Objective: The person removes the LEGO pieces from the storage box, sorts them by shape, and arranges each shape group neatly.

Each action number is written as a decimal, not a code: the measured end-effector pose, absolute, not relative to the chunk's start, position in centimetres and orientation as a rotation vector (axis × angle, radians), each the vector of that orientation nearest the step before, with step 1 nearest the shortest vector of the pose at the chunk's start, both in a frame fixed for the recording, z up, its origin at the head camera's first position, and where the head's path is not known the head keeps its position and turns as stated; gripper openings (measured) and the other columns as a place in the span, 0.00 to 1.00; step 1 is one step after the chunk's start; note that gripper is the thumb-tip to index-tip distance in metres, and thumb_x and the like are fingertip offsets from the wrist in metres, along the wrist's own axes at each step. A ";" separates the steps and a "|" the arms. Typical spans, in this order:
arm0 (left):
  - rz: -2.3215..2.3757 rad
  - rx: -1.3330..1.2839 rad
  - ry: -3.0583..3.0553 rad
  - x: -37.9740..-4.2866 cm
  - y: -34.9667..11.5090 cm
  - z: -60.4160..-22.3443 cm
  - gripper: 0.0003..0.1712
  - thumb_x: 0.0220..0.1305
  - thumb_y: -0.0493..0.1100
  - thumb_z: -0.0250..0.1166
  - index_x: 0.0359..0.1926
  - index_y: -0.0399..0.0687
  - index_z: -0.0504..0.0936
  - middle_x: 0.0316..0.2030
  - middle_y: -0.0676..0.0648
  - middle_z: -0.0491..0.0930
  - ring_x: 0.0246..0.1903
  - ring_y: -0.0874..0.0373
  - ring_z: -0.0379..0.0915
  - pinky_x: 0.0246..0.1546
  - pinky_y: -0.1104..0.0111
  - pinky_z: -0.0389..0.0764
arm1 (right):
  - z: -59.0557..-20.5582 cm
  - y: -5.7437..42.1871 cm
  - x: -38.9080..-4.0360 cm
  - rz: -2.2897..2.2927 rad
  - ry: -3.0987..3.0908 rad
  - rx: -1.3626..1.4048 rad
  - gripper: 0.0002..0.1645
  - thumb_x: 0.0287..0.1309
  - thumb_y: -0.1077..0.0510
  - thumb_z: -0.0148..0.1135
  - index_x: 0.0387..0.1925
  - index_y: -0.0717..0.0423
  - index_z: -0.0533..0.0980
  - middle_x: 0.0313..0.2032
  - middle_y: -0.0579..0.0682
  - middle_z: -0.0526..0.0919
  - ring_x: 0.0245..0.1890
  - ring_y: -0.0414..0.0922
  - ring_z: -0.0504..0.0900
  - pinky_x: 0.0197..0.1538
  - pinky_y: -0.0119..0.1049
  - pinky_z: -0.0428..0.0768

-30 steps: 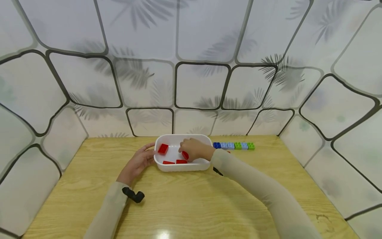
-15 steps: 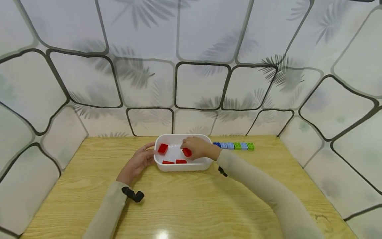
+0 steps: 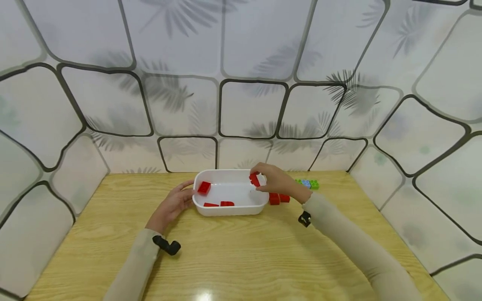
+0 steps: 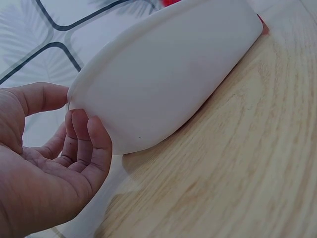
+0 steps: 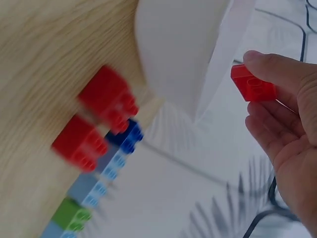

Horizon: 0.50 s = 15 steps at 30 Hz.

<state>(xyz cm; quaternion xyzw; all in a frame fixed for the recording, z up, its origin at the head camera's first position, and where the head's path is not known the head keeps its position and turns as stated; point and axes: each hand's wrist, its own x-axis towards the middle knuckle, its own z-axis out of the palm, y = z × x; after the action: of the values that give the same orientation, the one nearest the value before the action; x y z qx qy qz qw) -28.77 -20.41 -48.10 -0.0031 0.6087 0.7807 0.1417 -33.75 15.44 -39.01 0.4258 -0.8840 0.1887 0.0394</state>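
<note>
My right hand (image 3: 278,180) pinches a red toy brick (image 3: 254,179) between thumb and fingers, above the right end of a white plastic box (image 3: 231,211). The brick's studs show in the right wrist view, where the hand (image 5: 292,109) is clear of the box wall. At the box's left end, my left hand (image 3: 174,207) holds the rim with thumb and curled fingers. Inside the box lie a red brick (image 3: 204,188) on the left and two more red pieces, one (image 3: 227,203) along the near wall.
Two red bricks (image 5: 106,94) stand on the wooden table (image 3: 241,255) just right of the box. Behind them runs a row of dark blue, light blue and green bricks (image 5: 72,214), partly hidden by my right hand in the head view. A patterned cloth wall encloses the table.
My right hand has lifted the red brick from inside the box and carried it right, to above the box's right rim. The left hand stays at the left end.
</note>
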 end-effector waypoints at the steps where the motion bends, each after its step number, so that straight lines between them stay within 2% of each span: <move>1: 2.256 -0.012 1.755 -28.8 -20.4 -48.1 0.34 0.77 0.38 0.56 0.78 0.40 0.54 0.43 0.58 0.82 0.39 0.68 0.77 0.42 0.74 0.80 | -39.1 16.2 -33.7 0.622 -2.715 1.266 0.28 0.49 0.65 0.79 0.53 0.62 0.78 0.49 0.56 0.83 0.51 0.57 0.82 0.57 0.50 0.83; 7: 2.261 -0.006 1.751 -28.7 -20.5 -48.1 0.35 0.77 0.38 0.55 0.78 0.40 0.53 0.44 0.59 0.83 0.41 0.68 0.79 0.43 0.74 0.80 | -40.1 21.0 -33.7 0.743 -2.678 1.122 0.30 0.47 0.63 0.81 0.52 0.64 0.78 0.49 0.58 0.84 0.49 0.56 0.83 0.55 0.52 0.84; 11: 2.257 -0.002 1.756 -28.6 -20.5 -48.1 0.35 0.77 0.39 0.55 0.78 0.40 0.53 0.43 0.60 0.83 0.41 0.68 0.79 0.42 0.75 0.80 | -40.7 23.8 -33.1 0.827 -2.709 1.012 0.32 0.48 0.63 0.80 0.55 0.66 0.77 0.51 0.61 0.84 0.50 0.59 0.83 0.53 0.58 0.83; 15: 2.254 0.006 1.758 -28.6 -20.5 -47.9 0.35 0.78 0.39 0.55 0.78 0.40 0.52 0.42 0.60 0.83 0.40 0.68 0.78 0.42 0.75 0.79 | -42.0 26.5 -32.9 0.871 -2.752 0.885 0.32 0.49 0.61 0.80 0.55 0.65 0.78 0.51 0.61 0.84 0.49 0.58 0.83 0.51 0.59 0.82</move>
<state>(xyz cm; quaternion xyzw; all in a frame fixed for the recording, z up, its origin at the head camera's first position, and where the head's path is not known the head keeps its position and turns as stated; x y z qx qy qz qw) -28.58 -20.45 -47.92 0.0020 0.6088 0.7806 0.1412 -32.94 26.49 -42.00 0.2926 -0.9098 0.2880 0.0612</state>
